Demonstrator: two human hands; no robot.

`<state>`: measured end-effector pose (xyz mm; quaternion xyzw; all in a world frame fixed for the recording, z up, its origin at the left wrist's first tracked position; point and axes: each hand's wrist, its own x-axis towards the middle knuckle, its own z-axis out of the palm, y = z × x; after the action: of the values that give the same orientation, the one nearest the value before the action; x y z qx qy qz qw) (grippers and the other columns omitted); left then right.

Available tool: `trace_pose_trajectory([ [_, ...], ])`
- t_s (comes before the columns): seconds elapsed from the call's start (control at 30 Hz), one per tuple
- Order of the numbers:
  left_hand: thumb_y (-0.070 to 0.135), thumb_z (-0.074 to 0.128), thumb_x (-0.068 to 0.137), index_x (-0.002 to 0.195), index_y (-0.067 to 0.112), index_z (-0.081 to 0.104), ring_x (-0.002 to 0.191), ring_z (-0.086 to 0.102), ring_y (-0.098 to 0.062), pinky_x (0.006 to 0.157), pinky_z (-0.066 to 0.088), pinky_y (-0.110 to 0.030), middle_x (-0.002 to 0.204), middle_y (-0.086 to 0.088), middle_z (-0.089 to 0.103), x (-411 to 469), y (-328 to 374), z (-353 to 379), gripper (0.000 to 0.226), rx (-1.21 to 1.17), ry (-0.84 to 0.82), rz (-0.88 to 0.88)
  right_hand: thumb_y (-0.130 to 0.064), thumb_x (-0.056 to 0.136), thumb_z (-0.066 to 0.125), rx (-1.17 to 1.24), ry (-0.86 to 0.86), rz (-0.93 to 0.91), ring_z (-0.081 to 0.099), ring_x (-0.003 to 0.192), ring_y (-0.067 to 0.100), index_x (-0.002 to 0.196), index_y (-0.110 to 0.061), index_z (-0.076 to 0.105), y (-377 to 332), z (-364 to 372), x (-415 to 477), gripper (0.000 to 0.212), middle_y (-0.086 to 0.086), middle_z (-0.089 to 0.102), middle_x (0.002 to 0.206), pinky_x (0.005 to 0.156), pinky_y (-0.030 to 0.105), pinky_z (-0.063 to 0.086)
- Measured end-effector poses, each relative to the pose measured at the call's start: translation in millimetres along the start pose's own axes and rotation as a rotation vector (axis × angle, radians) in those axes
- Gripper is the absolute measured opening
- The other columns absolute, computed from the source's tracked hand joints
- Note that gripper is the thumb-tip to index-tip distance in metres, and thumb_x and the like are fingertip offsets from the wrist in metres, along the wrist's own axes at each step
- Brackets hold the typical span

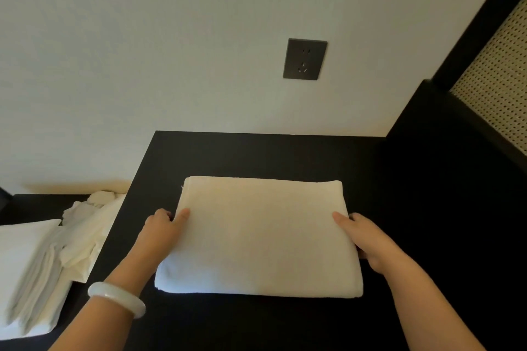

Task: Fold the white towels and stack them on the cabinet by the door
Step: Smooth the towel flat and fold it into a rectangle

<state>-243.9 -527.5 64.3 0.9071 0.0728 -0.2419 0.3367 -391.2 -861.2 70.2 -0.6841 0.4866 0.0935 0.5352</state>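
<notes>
The left hand (162, 229) grips the left side of a folded white towel (262, 236), thumb laid flat on top and the fingers curled in at its edge. The right hand (368, 239) clasps the opposite side the same way, thumb on the cloth and fingers tucked out of sight beneath. A pale, smooth bracelet (117, 298) sits on the left wrist. The towel is a thick, neat rectangle, its long sides running parallel to the back edge of the black cabinet (256, 154). It appears to lie flat on the top, well clear of that back edge and about midway between the left edge and the dark upright on the right. Just off the cabinet's left edge, on a lower dark surface (34, 205), is a crumpled white cloth (91, 225) heaped loosely. Beside that, further left, lies a stack of folded white linen (28, 271), its layered edges showing. Behind the cabinet rises a plain pale wall (142, 51) with a dark socket (305, 59) above the back edge. At the far right, a woven panel (496, 71) is set in a black frame.
</notes>
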Motion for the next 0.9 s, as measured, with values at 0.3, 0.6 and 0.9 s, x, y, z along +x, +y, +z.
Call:
trace_pose_trajectory([
  [0.3,0.025,0.055,0.099,0.115,0.008,0.058,0.098,0.061,-0.030,0.101,0.044,-0.052,0.105,-0.011,0.066,-17,7,-20,0.024,-0.367,-0.178,-0.077,-0.037,0.076,0.080,0.443,-0.220,-0.074,0.072,0.098,0.035,0.121,-0.016,0.062,-14,-8,-13,0.052,0.012,0.075,0.104,0.089,0.058,0.055],
  [0.6,0.030,0.060,0.096,0.108,0.021,0.068,0.094,0.068,-0.027,0.084,0.053,-0.046,0.099,-0.004,0.073,-49,-28,-71,0.017,-0.552,0.073,-0.057,-0.029,0.080,0.076,0.351,-0.370,-0.225,0.069,0.101,0.033,0.118,-0.022,0.063,-93,55,-38,0.041,0.009,0.070,0.112,0.084,0.054,0.056],
  [0.9,0.030,0.063,0.095,0.102,0.023,0.073,0.083,0.074,-0.023,0.087,0.057,-0.046,0.086,0.001,0.077,-47,-126,-182,0.014,-0.661,0.319,-0.131,-0.028,0.078,0.076,0.230,-0.565,-0.304,0.068,0.102,0.033,0.117,-0.021,0.063,-160,212,-86,0.042,0.008,0.070,0.113,0.088,0.054,0.053],
])
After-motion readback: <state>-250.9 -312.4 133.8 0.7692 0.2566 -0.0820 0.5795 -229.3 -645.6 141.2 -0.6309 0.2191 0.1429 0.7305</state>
